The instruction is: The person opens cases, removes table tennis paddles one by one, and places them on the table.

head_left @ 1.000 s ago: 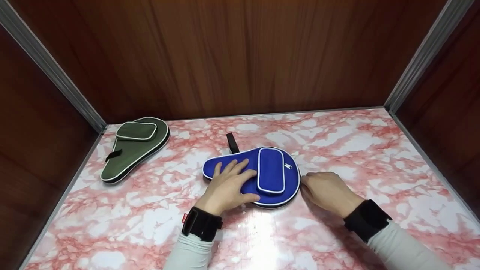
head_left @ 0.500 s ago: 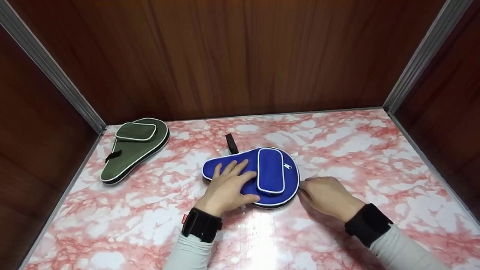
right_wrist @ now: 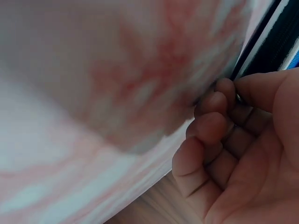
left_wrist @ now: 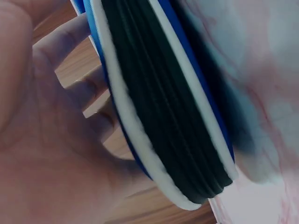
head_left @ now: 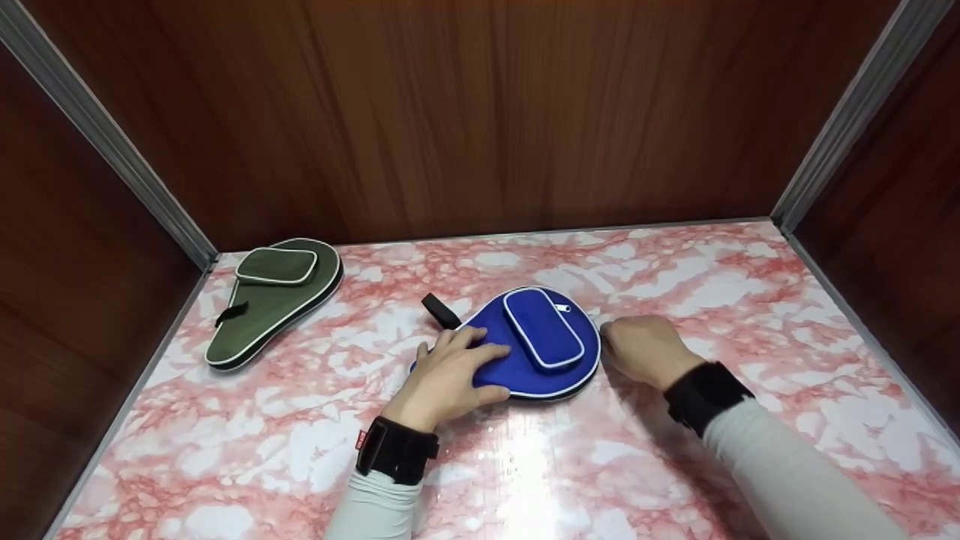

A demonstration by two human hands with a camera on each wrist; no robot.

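A blue paddle-shaped zip case [head_left: 491,371] with white piping and a raised pocket [head_left: 544,328] lies on the marbled tabletop. My left hand [head_left: 442,375] rests over its narrow end, fingers spread across the top. The left wrist view shows the case's black zippered side band [left_wrist: 159,102] beside that hand [left_wrist: 60,126]. At the round end's right edge, my right hand [head_left: 645,349] has curled fingers. In the right wrist view, thumb and forefinger of this hand [right_wrist: 233,144] pinch together at the black band; the zipper pull between them is mostly hidden.
An olive green case [head_left: 274,300] of the same shape lies at the back left, near the corner. Dark wood panels [head_left: 480,112] wall the tabletop at the back and both sides. A black strap [head_left: 440,311] sticks out from the blue case's far side.
The blue case has turned counterclockwise, its narrow end nearer me and its pocket slanted. My right hand has moved away from me along the round edge; my left hand has shifted slightly left.
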